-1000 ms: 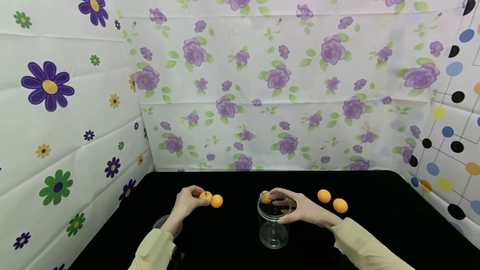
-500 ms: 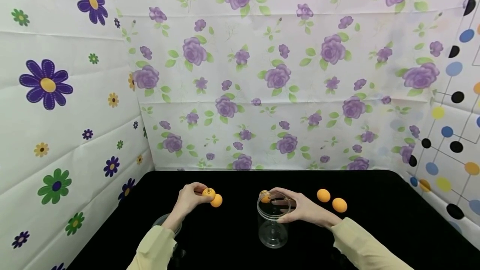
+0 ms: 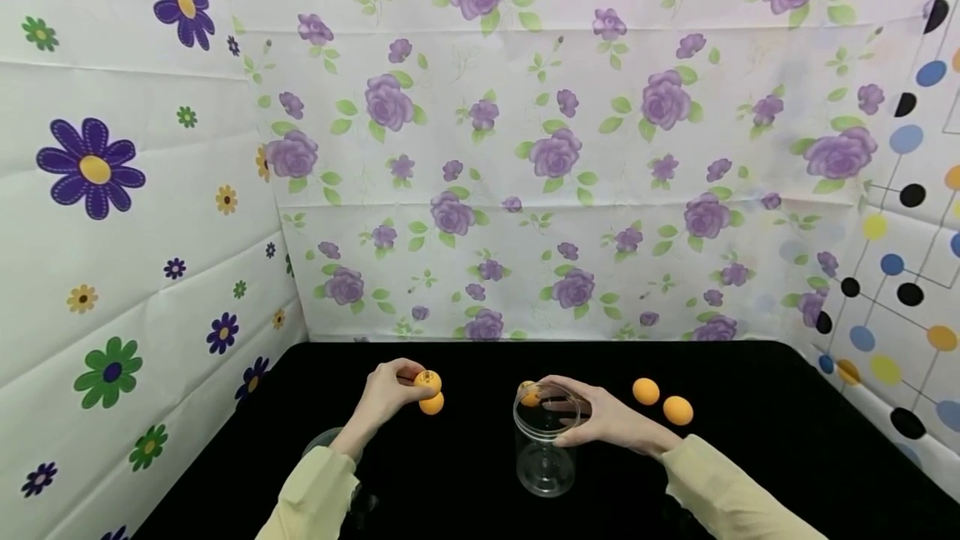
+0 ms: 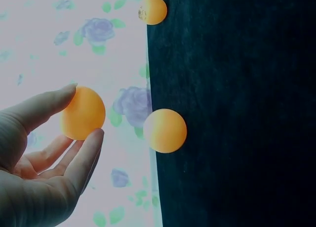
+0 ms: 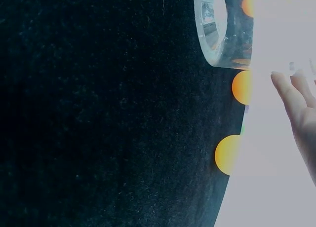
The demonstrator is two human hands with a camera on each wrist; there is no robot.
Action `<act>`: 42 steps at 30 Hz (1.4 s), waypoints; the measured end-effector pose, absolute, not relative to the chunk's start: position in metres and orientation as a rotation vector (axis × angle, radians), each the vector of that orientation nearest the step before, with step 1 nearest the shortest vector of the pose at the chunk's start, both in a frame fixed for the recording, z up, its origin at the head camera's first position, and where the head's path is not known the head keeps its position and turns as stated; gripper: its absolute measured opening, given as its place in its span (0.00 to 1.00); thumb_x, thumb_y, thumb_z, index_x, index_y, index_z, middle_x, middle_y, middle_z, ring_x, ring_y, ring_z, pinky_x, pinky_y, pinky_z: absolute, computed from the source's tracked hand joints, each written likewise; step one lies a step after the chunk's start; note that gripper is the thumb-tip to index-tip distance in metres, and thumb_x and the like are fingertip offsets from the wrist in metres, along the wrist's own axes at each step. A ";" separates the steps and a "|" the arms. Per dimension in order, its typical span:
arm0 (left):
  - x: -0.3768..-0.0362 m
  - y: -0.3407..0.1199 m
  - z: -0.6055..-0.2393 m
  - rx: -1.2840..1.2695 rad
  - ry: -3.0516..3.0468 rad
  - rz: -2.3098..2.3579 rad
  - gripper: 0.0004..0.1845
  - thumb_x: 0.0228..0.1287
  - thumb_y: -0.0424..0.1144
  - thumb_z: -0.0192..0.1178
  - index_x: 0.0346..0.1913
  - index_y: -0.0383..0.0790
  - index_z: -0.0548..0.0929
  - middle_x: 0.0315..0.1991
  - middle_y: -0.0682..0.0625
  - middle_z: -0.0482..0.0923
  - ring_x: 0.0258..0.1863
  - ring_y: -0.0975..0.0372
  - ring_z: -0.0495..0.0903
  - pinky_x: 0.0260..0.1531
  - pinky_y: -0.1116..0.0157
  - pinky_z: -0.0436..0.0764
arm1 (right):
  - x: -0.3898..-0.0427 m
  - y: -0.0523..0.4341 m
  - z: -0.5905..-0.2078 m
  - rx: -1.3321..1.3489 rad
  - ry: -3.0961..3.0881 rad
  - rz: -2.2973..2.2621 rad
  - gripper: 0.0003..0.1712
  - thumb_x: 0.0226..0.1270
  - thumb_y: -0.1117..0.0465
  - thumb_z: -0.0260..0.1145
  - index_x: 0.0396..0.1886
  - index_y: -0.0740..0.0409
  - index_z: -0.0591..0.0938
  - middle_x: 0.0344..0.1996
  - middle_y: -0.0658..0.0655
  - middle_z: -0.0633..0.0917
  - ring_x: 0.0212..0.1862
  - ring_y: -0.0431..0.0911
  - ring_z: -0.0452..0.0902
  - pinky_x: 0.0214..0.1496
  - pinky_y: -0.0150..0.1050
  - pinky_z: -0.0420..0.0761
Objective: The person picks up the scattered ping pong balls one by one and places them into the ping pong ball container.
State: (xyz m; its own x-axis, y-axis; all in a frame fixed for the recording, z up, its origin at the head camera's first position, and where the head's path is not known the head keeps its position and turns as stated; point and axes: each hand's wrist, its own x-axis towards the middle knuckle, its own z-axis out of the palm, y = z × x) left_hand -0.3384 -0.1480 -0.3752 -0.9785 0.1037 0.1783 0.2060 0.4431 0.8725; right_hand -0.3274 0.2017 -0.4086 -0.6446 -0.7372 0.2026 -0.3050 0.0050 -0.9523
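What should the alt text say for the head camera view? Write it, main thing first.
A person's left hand pinches an orange ball just above a second orange ball on a black table, while the right hand grips the rim of a clear jar. Two more orange balls lie right of the jar; flower-patterned walls surround the table.

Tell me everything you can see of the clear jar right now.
The clear jar stands upright on the black table, near the front edge at the middle. It looks like transparent plastic, round, with a wide open mouth and no lid on it; nothing shows inside. The right hand holds it at the rim from its right side. An orange ball shows just behind the rim; whether it touches the jar cannot be told.
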 end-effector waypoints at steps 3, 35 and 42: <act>-0.338 -0.145 -0.373 -0.291 -2.590 -1.597 0.18 0.47 0.34 0.70 0.41 0.30 0.79 0.33 0.47 0.77 0.32 0.57 0.78 0.34 0.57 0.77 | -0.328 0.201 -0.409 -1.075 1.940 -1.672 0.40 0.60 0.66 0.63 0.69 0.59 0.55 0.63 0.66 0.59 0.62 0.59 0.56 0.57 0.48 0.64; -0.320 -0.104 -0.342 -0.584 -2.594 -1.613 0.21 0.49 0.39 0.69 0.45 0.32 0.79 0.37 0.47 0.78 0.36 0.56 0.78 0.36 0.60 0.77 | -0.326 0.200 -0.406 -1.038 1.969 -1.667 0.40 0.59 0.66 0.64 0.68 0.58 0.56 0.63 0.67 0.59 0.62 0.59 0.55 0.57 0.48 0.65; -0.321 -0.095 -0.341 -0.649 -2.583 -1.680 0.21 0.48 0.40 0.70 0.45 0.34 0.79 0.37 0.47 0.78 0.36 0.56 0.78 0.36 0.62 0.77 | -0.327 0.200 -0.407 -1.034 1.971 -1.666 0.40 0.60 0.66 0.64 0.68 0.58 0.56 0.64 0.65 0.59 0.63 0.58 0.55 0.57 0.47 0.65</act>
State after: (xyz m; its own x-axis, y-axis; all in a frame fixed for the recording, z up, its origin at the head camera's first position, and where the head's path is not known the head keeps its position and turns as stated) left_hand -0.3205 -0.0949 -0.3410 -0.9151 0.3417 0.2139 0.3341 0.3458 0.8768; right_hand -0.3268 0.2004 -0.4071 -0.6678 -0.7221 0.1807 -0.2984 0.0373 -0.9537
